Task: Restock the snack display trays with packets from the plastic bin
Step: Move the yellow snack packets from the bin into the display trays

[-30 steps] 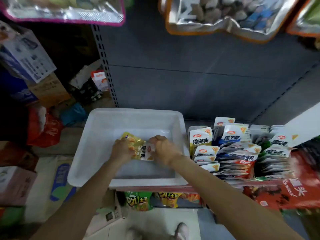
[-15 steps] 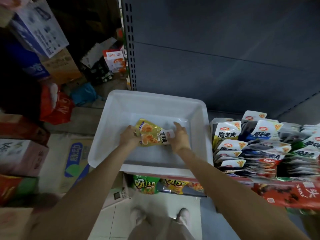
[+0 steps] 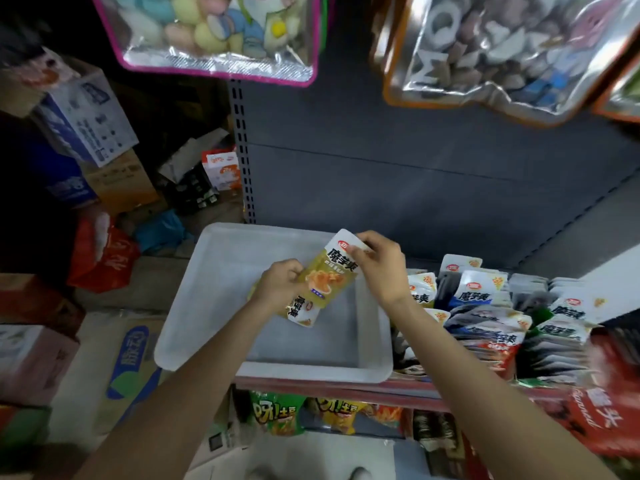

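The white plastic bin sits on the shelf edge in the middle of the head view. Over it, my right hand pinches the white top of a yellow snack packet that is lifted and tilted. My left hand grips the lower left edge of that packet together with a second yellow packet lying under it. To the right of the bin stand the display trays, filled with upright rows of white, blue, red and green packets.
Grey shelf back panel rises behind the bin. Clear hanging bags of toys hang overhead. Cardboard boxes and a red bag are piled at the left. Chip bags fill the shelf below; a red pack lies at right.
Both hands have lifted the yellow packets up out of the bin's bottom. My right hand has moved up to the top of one packet, which now stands tilted above the other.
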Tool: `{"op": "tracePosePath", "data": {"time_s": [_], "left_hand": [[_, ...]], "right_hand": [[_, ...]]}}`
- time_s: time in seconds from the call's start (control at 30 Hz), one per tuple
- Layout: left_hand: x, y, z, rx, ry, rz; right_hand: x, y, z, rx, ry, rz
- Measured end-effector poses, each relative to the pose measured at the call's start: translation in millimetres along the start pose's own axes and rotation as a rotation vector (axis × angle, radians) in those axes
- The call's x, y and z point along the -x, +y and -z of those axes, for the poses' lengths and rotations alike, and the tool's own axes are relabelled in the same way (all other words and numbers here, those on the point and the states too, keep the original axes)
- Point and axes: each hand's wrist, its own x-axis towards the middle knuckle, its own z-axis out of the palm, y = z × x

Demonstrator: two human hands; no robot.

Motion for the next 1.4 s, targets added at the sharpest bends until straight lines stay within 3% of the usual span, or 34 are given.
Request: {"op": "tracePosePath", "data": {"time_s": [0.17, 0.43, 0.67, 0.8, 1.07, 1.2, 1.3, 1.4], "left_hand": [[6.5, 53.1, -44.0, -0.007, -0.147, -0.167], [17.0, 81.7, -91.3, -0.034, -0.231, -0.194], [16.8, 77.3, -102.9, -0.027, -0.138, -0.19], [17.2, 77.6, -105.0, -0.032, -0.129, -0.199], [19.8, 76.7, -104.2, 0.021, -0.105, -0.191], [19.4, 76.1, -102.5, -0.003, -0.133, -0.188], [19.0, 76.5, -100.9, -0.011, -0.137, -0.203], [19.2, 73.9, -94.8, 0.003, -0.114, -0.188]], "right_hand": [[-2.6, -9.8, 65.9, 0.102, 0.153, 0.13], [7.6, 11.7, 129.1, 0.287, 0.113, 0.23], [31.3, 40.8, 125.6, 0.296, 0.065, 0.316], [33.7, 49.0, 117.9, 0.513, -0.162, 0.25], [22.0, 36.7, 108.9, 0.668, -0.194, 0.246], [26.2, 49.3, 107.0, 0.873, -0.32, 0.149], [30.3, 49.2, 104.9, 1.0, -0.28, 0.23], [30.6, 42.3, 98.5, 0.881, -0.198, 0.346]]}}
